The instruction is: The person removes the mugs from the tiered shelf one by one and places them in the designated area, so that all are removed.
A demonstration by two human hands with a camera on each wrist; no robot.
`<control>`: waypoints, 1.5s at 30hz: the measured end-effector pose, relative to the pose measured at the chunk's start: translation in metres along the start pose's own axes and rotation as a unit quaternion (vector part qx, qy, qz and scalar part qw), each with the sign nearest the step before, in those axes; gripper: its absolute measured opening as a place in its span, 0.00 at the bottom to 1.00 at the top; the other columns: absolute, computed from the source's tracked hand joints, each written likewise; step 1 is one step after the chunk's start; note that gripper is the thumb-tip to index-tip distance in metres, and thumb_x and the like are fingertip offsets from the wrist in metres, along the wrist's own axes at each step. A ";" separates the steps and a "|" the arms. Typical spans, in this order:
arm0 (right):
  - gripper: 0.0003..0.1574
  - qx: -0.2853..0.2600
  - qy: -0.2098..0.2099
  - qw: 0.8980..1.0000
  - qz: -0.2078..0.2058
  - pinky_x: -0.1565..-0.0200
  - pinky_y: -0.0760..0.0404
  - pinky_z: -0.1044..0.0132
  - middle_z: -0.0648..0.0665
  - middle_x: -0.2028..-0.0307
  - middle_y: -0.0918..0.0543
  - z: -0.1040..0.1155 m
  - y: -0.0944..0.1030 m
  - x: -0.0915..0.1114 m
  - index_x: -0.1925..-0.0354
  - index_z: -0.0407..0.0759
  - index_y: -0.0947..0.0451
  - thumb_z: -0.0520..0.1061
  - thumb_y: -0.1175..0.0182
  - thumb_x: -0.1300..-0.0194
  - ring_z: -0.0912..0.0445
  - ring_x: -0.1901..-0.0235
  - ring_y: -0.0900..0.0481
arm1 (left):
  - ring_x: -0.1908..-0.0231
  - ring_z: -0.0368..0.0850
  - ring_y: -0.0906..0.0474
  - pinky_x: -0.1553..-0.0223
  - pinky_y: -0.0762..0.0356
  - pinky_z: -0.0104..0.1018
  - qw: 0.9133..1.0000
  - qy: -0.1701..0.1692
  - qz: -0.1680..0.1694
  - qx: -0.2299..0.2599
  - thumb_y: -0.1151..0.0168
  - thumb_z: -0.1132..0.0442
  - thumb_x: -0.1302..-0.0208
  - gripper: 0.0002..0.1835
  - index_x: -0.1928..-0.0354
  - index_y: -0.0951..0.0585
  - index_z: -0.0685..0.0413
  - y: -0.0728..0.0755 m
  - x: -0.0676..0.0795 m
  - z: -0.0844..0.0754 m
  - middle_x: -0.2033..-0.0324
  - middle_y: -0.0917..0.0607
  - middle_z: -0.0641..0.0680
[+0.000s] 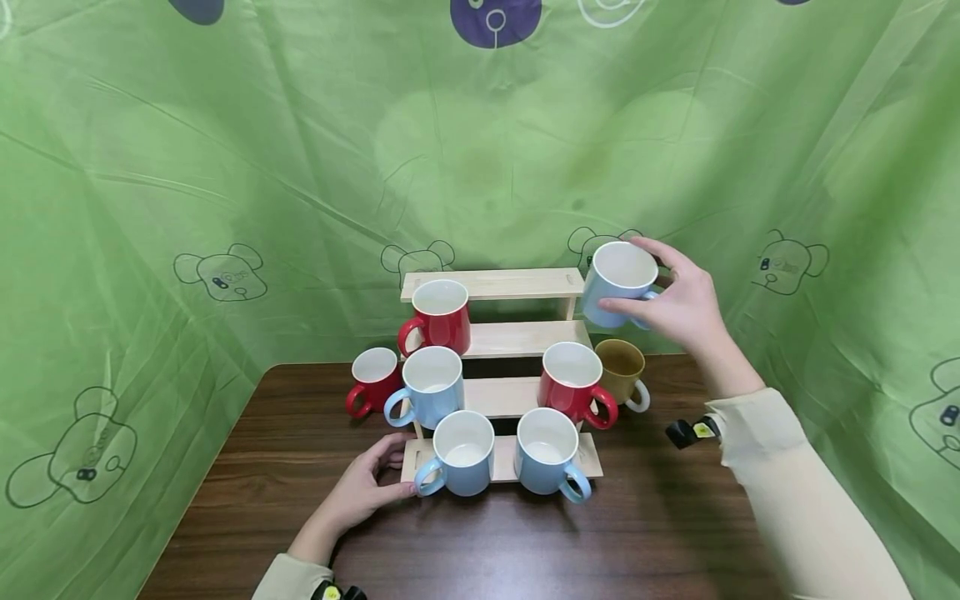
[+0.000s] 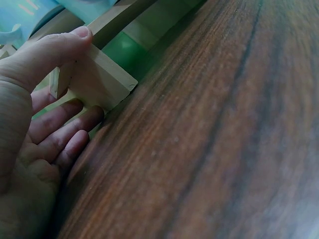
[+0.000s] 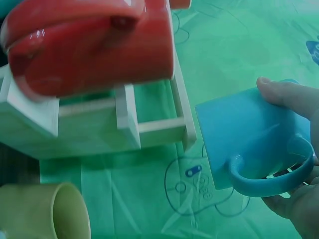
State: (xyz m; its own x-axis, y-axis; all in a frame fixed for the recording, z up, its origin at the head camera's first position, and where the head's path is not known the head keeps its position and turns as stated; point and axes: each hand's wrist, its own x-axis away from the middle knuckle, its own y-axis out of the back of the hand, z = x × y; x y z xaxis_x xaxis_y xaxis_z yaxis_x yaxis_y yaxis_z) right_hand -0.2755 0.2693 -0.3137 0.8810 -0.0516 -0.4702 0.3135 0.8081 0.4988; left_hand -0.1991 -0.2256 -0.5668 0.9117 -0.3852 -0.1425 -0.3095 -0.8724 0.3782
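My right hand [image 1: 682, 307] holds a light blue mug [image 1: 603, 300] in the air, just right of the top step of a wooden tiered rack [image 1: 517, 284]. Thumb and fingers span the mug, whose handle [image 3: 274, 183] points toward the palm in the right wrist view. At the rack's lower left end, my left hand [image 1: 365, 486] grips the bottom step, thumb on its edge and fingers behind the side panel [image 2: 102, 79]. Close to that thumb stands a blue mug [image 1: 465, 467]; another blue mug [image 1: 542, 462] shares the step.
Higher on the rack are a blue mug [image 1: 433, 392], a red mug [image 1: 570, 387] and, on the left, another red mug [image 1: 444, 321]. Beside the rack on the brown table [image 1: 525, 550] stand a smaller red mug [image 1: 381, 387] and a yellowish mug [image 1: 618, 371]. Green cloth [image 1: 300, 167] hangs behind.
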 end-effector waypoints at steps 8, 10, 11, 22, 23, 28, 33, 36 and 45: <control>0.61 0.035 -0.026 0.999 -0.007 0.65 0.23 0.78 0.39 0.32 0.18 -0.021 0.022 0.003 0.22 0.54 0.25 0.53 0.09 0.51 0.35 0.42 0.14 | 0.41 0.53 0.16 0.39 0.19 0.36 1.000 -0.002 0.001 0.003 0.17 0.60 0.36 0.37 0.27 0.23 0.50 0.001 0.000 0.001 0.36 0.16 0.57; 0.61 0.038 -0.033 0.999 -0.007 0.65 0.23 0.79 0.38 0.32 0.19 -0.028 0.027 0.004 0.22 0.54 0.26 0.53 0.09 0.51 0.34 0.42 0.15 | 0.41 0.53 0.16 0.39 0.19 0.36 1.000 -0.002 0.001 0.003 0.17 0.60 0.36 0.37 0.27 0.23 0.50 0.001 0.001 0.001 0.37 0.15 0.57; 0.62 0.041 -0.035 0.999 -0.008 0.64 0.23 0.79 0.37 0.32 0.19 -0.031 0.030 0.005 0.22 0.53 0.26 0.53 0.09 0.50 0.34 0.41 0.15 | 0.41 0.52 0.16 0.39 0.19 0.36 1.000 -0.001 0.001 0.003 0.17 0.60 0.36 0.37 0.27 0.23 0.50 0.001 0.001 0.001 0.37 0.15 0.56; 0.62 0.083 -0.044 0.995 -0.019 0.61 0.29 0.81 0.32 0.31 0.19 -0.068 0.049 0.013 0.21 0.50 0.26 0.52 0.09 0.50 0.31 0.41 0.16 | 0.42 0.52 0.15 0.39 0.19 0.35 1.000 -0.001 0.000 0.004 0.17 0.60 0.36 0.37 0.27 0.23 0.50 0.003 0.002 0.001 0.38 0.15 0.56; 0.62 0.086 -0.045 0.995 -0.017 0.62 0.29 0.82 0.32 0.31 0.19 -0.072 0.050 0.014 0.21 0.49 0.27 0.52 0.09 0.50 0.31 0.41 0.15 | 0.42 0.52 0.16 0.39 0.19 0.35 1.000 0.001 0.000 0.003 0.17 0.60 0.36 0.37 0.27 0.23 0.49 0.003 0.002 0.001 0.38 0.15 0.56; 0.64 0.113 -0.058 0.992 -0.006 0.62 0.31 0.79 0.30 0.30 0.21 -0.089 0.054 0.019 0.20 0.49 0.29 0.55 0.10 0.49 0.29 0.40 0.16 | 0.41 0.53 0.16 0.39 0.19 0.37 1.000 0.011 0.000 0.001 0.17 0.59 0.36 0.37 0.27 0.24 0.50 0.003 0.001 0.001 0.38 0.15 0.57; 0.65 0.142 -0.062 0.988 0.000 0.57 0.27 0.62 0.28 0.29 0.22 -0.110 0.056 0.024 0.19 0.48 0.30 0.59 0.11 0.48 0.28 0.40 0.17 | 0.41 0.54 0.16 0.39 0.19 0.37 1.000 0.018 0.000 -0.004 0.17 0.58 0.36 0.38 0.26 0.24 0.51 0.002 -0.001 -0.001 0.38 0.15 0.57; 0.66 0.152 -0.064 0.986 0.003 0.53 0.26 0.51 0.27 0.29 0.22 -0.124 0.055 0.028 0.19 0.47 0.31 0.59 0.12 0.48 0.29 0.39 0.19 | 0.42 0.54 0.16 0.39 0.19 0.37 1.000 0.018 0.000 -0.005 0.17 0.58 0.36 0.38 0.26 0.24 0.53 0.002 -0.002 -0.001 0.39 0.14 0.57; 0.66 0.154 -0.068 0.986 0.006 0.44 0.27 0.32 0.23 0.30 0.24 -0.154 0.051 0.039 0.19 0.42 0.31 0.57 0.11 0.48 0.26 0.35 0.26 | 0.43 0.54 0.16 0.39 0.18 0.37 1.000 0.011 0.002 0.002 0.17 0.59 0.36 0.38 0.27 0.24 0.54 0.000 -0.002 -0.002 0.40 0.14 0.59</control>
State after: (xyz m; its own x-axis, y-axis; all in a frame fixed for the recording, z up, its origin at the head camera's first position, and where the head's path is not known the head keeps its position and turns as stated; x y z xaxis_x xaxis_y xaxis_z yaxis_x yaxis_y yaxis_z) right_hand -0.2800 0.3986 -0.4187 0.9186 -0.1380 -0.3704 0.3759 0.5942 0.7111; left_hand -0.1999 -0.2245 -0.5644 0.9158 -0.3830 -0.1210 -0.3148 -0.8715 0.3759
